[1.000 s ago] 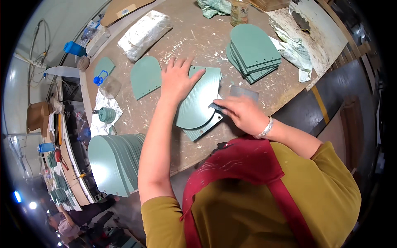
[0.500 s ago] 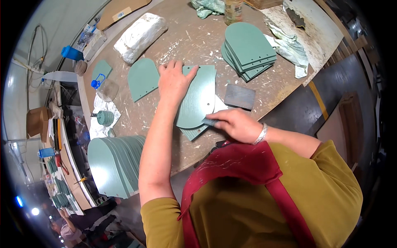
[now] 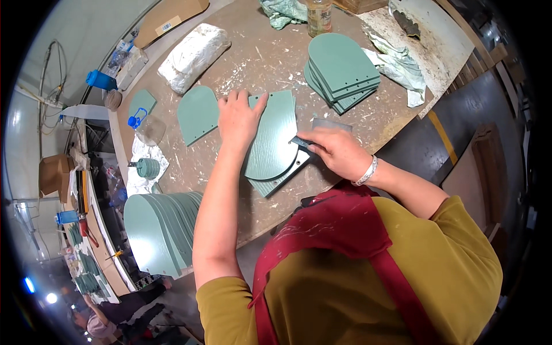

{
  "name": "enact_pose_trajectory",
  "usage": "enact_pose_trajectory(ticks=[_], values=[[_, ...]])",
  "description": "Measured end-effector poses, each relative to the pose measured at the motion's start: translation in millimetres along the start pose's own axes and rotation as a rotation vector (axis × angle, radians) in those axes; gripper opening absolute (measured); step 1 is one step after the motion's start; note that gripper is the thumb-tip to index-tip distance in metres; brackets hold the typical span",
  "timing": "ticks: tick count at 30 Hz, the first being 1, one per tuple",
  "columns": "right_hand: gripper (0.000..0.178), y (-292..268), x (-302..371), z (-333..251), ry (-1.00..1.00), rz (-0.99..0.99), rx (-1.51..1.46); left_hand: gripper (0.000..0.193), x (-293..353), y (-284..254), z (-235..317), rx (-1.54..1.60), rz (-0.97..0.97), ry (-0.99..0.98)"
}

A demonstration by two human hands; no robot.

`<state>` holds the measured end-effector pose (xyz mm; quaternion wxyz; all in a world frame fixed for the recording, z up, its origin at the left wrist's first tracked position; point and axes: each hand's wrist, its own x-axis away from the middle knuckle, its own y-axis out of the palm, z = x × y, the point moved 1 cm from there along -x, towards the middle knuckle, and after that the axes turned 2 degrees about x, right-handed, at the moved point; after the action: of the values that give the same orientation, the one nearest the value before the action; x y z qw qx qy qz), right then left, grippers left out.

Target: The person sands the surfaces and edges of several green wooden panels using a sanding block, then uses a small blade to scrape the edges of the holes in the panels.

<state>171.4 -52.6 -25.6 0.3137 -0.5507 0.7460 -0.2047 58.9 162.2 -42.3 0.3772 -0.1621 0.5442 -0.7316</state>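
My left hand (image 3: 238, 119) lies with fingers spread over the upper left edge of a green arched panel (image 3: 271, 138), pressing it down. The panel has a rounded end toward me and rests on another green board (image 3: 265, 187), which sticks out beneath. In my right hand (image 3: 341, 154), a small dark grey sanding pad (image 3: 300, 141) is pinched and touches the panel's right edge. Just behind that hand, a flat grey block (image 3: 334, 123) is partly hidden. To the left of my left hand lies another green panel (image 3: 196, 115).
Stacked green panels (image 3: 343, 60) lie at the far right, beside a crumpled cloth (image 3: 402, 72). More panels (image 3: 152, 236) stand in a row at the near left. A white wrapped bundle (image 3: 194, 57), a clear jug (image 3: 150, 131) and a bottle (image 3: 319, 20) are on the table.
My right hand has moved away from me along the panel's right edge with the sanding pad, now partly covering the grey block. My left hand stays on the panel.
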Motion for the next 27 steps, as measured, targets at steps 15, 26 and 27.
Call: enact_pose_trajectory(ticks=[15,26,27], values=[[0.038,3,10,-16,0.31,-0.191,-0.382,0.046,-3,-1,2,0.023,0.099,0.045],[0.04,-41,-3,35,0.328,0.151,-0.705,0.034,84,-23,57,0.151,-0.069,0.223],[0.039,-38,-6,33,0.331,0.127,-0.699,0.032,86,-22,57,0.151,-0.062,0.209]])
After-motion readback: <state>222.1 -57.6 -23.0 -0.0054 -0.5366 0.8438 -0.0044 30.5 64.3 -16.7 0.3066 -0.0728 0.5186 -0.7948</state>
